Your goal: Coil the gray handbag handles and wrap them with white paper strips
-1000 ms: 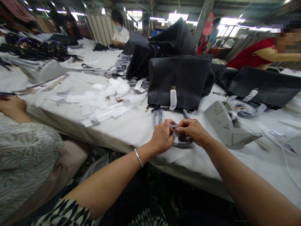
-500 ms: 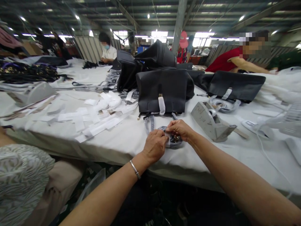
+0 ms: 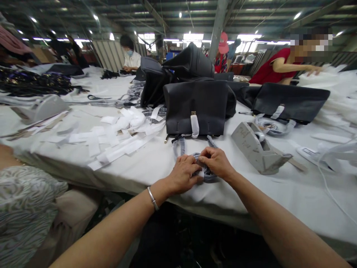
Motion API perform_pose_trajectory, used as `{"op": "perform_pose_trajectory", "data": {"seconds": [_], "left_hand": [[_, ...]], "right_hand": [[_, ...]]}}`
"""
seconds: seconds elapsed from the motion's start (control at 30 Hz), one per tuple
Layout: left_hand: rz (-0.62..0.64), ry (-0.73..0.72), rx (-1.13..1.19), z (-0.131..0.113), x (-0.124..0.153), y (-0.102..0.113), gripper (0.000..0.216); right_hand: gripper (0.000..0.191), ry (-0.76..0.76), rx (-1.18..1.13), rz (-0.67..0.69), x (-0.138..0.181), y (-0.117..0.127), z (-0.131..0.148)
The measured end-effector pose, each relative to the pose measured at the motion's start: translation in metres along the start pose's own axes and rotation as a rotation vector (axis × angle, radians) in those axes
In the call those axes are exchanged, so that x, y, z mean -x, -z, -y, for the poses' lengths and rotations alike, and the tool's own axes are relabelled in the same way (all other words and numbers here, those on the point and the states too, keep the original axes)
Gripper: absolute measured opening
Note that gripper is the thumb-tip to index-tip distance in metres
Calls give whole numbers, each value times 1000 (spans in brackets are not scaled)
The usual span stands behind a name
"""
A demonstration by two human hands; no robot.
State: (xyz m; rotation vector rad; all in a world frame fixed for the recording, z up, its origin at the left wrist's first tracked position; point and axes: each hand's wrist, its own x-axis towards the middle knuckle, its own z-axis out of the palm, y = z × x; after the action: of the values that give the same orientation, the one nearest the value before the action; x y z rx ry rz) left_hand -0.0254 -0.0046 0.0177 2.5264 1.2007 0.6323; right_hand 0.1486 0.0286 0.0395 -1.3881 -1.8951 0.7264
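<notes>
Left hand (image 3: pixel 184 172): thumb now stands apart from fingers, earlier bunched together, over wrapped strap coil (image 3: pixel 210 178). Right hand (image 3: pixel 216 162): gold-coloured fitting beside it, visible half second ago, now lost from sight. Co-worker in red (image 3: pixel 273 69): forearm now level, previously slanting down. Neighbour at left (image 3: pixel 28 204): hand now out of frame.

Both bare forearms (image 3: pixel 111 223) reach over the near edge of the bench (image 3: pixel 301 197), converging. The left hand (image 3: pixel 184 173) is palm down, fingers bent and slightly apart; close beside it, the right hand (image 3: pixel 217 163) brings thumb and forefinger together in a pinch.
</notes>
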Motion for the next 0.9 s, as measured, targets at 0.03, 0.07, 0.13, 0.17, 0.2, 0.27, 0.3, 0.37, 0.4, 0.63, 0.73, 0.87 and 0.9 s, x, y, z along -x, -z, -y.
{"op": "perform_pose_trajectory", "data": {"seconds": [0.03,0.07,0.13,0.17,0.2,0.27,0.3,0.37,0.4,0.63,0.73,0.87,0.9], "left_hand": [[-18,-2,-1,1,0,-1,24],[-37,-10,-10,1,1,-2,24],[-69,-47,-58,2,3,-4,24],[-83,-75,-101,2,4,-5,24],[-98,-107,-153,2,6,-6,25],[-124,-169,-268,0,8,-8,26],[-133,-194,-317,-1,9,-9,27],[-140,-216,-373,-4,11,-9,29],[-138,-209,-379,-5,12,-9,29],[-144,20,-165,-10,10,-7,24],[-135,119,-36,-9,5,-4,18],[-120,135,-12,-7,1,-1,18],[-118,121,-23,-6,1,-1,18]], "right_hand": [[9,28,46,9,3,0,2],[10,53,87,20,6,1,3],[10,80,155,46,12,1,5],[10,84,177,53,15,0,5],[10,86,187,56,17,0,5],[11,81,171,51,21,0,4],[11,74,149,46,22,0,3],[13,62,96,39,23,-1,1],[14,59,71,36,23,-2,0],[16,114,-16,-12,28,-4,-5],[15,149,-17,5,32,-4,-7],[13,190,-6,4,36,-3,-7],[13,198,-7,2,36,-2,-7]]}}
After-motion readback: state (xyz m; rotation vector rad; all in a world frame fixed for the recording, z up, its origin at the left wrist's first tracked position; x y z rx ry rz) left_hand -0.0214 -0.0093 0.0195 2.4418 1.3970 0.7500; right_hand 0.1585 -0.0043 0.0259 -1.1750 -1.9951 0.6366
